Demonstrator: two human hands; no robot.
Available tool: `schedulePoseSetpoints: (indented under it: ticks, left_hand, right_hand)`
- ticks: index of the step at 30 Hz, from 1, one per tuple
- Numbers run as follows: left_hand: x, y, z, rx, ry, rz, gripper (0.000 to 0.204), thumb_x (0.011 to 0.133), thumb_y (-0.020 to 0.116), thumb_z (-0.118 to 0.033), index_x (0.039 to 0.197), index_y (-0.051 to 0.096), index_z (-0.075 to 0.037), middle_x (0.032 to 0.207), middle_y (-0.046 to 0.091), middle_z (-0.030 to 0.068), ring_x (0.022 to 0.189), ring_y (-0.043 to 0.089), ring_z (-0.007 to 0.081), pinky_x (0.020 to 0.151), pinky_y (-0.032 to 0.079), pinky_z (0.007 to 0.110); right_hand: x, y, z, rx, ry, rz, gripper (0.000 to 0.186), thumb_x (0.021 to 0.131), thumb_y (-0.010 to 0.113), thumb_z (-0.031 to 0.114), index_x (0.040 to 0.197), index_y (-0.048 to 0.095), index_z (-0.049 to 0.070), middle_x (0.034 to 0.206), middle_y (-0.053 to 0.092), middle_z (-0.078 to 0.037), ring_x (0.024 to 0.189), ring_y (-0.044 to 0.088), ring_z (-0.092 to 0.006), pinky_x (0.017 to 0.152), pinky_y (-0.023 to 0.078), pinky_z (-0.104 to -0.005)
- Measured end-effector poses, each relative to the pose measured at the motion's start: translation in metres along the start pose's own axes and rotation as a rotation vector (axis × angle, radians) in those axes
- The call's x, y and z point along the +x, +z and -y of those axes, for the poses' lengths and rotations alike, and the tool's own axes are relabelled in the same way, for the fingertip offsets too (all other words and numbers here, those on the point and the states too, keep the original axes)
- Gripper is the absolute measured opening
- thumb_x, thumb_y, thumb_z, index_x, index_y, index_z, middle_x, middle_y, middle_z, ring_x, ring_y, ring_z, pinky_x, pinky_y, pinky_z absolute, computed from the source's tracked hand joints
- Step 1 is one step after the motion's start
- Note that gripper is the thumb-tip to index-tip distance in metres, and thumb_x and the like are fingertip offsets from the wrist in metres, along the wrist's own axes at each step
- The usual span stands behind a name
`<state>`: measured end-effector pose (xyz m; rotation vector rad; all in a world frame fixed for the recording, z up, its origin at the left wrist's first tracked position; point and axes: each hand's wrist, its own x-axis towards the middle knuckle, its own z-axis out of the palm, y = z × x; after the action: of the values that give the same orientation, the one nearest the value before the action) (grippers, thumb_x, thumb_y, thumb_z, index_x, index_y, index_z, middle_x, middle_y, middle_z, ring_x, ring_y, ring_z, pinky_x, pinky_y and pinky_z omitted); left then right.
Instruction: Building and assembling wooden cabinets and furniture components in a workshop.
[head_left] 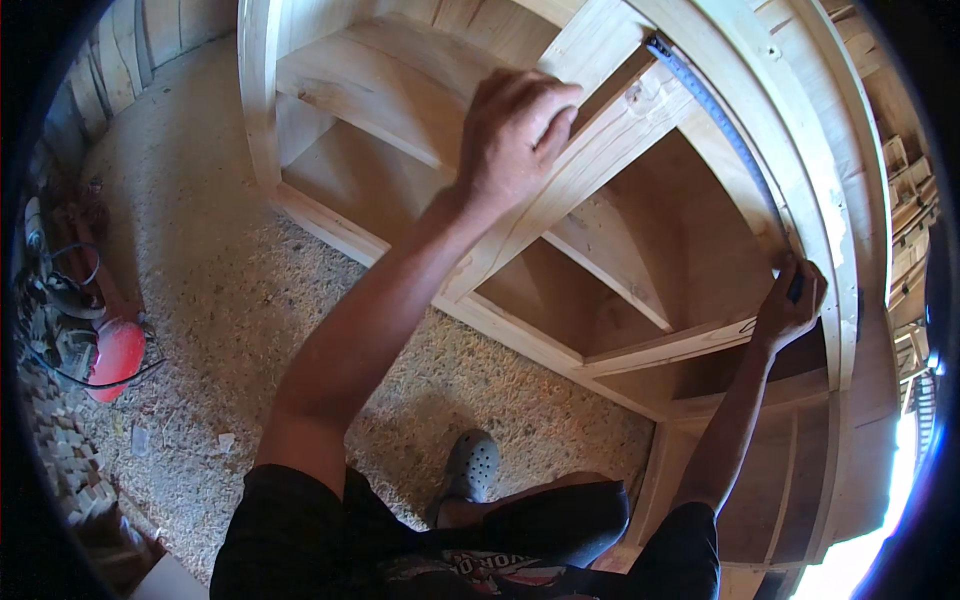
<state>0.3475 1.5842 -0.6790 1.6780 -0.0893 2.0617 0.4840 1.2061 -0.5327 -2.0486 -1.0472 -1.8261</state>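
Observation:
A bluish tape measure blade lies along the top rail of a bare wooden cabinet frame. Its far end rests near the joint with a central upright, and the near end runs to my right hand. That hand is closed around the dark tape measure case, mostly hidden by my fingers, at the rail's right part. My left hand is closed, fingers curled in, over the central upright. Whatever it may hold is hidden; contact with the wood cannot be told.
Open compartments with shelves sit inside the cabinet. Sawdust and chips cover the floor. At the left lie a red round object, dark cables and a pile of small wood offcuts. My grey clog stands below the cabinet.

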Motion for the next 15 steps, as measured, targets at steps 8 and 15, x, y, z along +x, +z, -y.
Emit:
schedulePoseSetpoints:
  ticks: [8, 15]
  left_hand:
    - [0.006, -0.063, 0.034, 0.159, -0.052, 0.243, 0.022, 0.09, 0.079, -0.011, 0.108, 0.072, -0.002, 0.111, 0.072, 0.0125, 0.098, 0.069, 0.0242, 0.084, 0.056, 0.037]
    - [0.003, -0.068, 0.022, 0.016, -0.231, 0.416, 0.015, 0.094, 0.076, -0.011, 0.105, 0.075, -0.001, 0.097, 0.076, 0.0122, 0.084, 0.072, 0.017, 0.072, 0.06, 0.03]
  right_hand:
    - [-0.102, -0.024, 0.034, 0.08, 0.113, 0.078, 0.011, 0.09, 0.079, 0.008, 0.1, 0.078, 0.003, 0.1, 0.072, -0.009, 0.094, 0.069, -0.0237, 0.079, 0.06, -0.0382]
    - [-0.258, -0.003, 0.104, 0.239, 0.321, 0.423, 0.011, 0.089, 0.078, 0.006, 0.099, 0.077, 0.002, 0.105, 0.069, -0.01, 0.098, 0.068, -0.0245, 0.082, 0.058, -0.039]
